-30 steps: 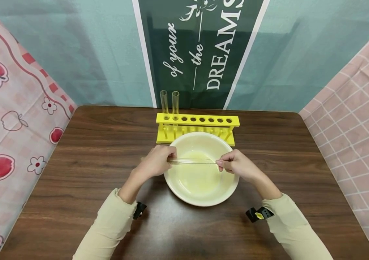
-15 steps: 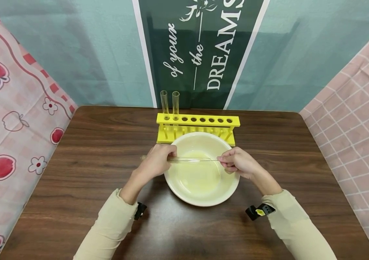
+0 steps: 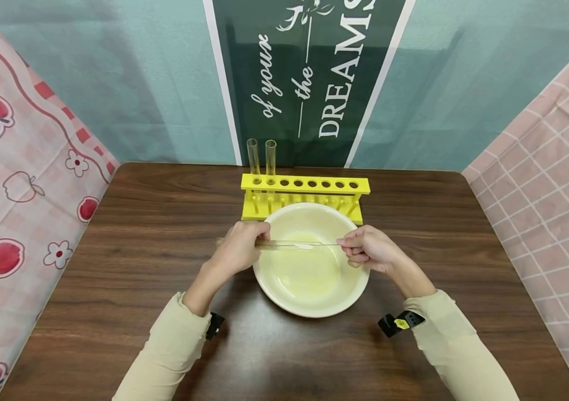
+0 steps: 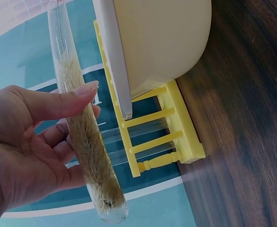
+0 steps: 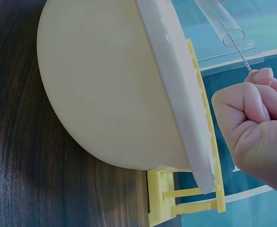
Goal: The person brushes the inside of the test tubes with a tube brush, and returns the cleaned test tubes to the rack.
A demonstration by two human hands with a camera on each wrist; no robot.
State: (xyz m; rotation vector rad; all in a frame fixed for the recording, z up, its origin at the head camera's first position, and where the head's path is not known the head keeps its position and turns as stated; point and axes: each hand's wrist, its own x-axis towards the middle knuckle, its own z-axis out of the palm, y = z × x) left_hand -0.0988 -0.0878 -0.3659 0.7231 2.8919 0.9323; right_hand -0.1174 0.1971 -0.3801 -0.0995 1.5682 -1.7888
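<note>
In the head view my left hand [image 3: 238,248] holds a clear glass test tube [image 3: 294,245] nearly level over a cream basin [image 3: 284,301]. The left wrist view shows thumb and fingers wrapped round the tube, with a pale bristled test tube brush [image 4: 93,151] inside it, reaching close to the rounded closed end. A twisted wire handle [image 5: 237,49] comes out of the tube's open mouth. My right hand [image 3: 371,250] pinches this wire just outside the mouth, its other fingers curled in. Pale yellowish liquid [image 3: 309,273] lies in the basin below.
Behind the basin stands a yellow test tube rack [image 3: 309,186], partly hidden by the basin's rim. Two glass tubes [image 3: 271,159] stand upright in its left holes. The dark wooden table [image 3: 139,267] meets a printed cloth backdrop [image 3: 164,83] at the back.
My right hand has shifted slightly right and away from the body with the brush's wire. The tube has risen a little in the head view; my left hand has barely moved.
</note>
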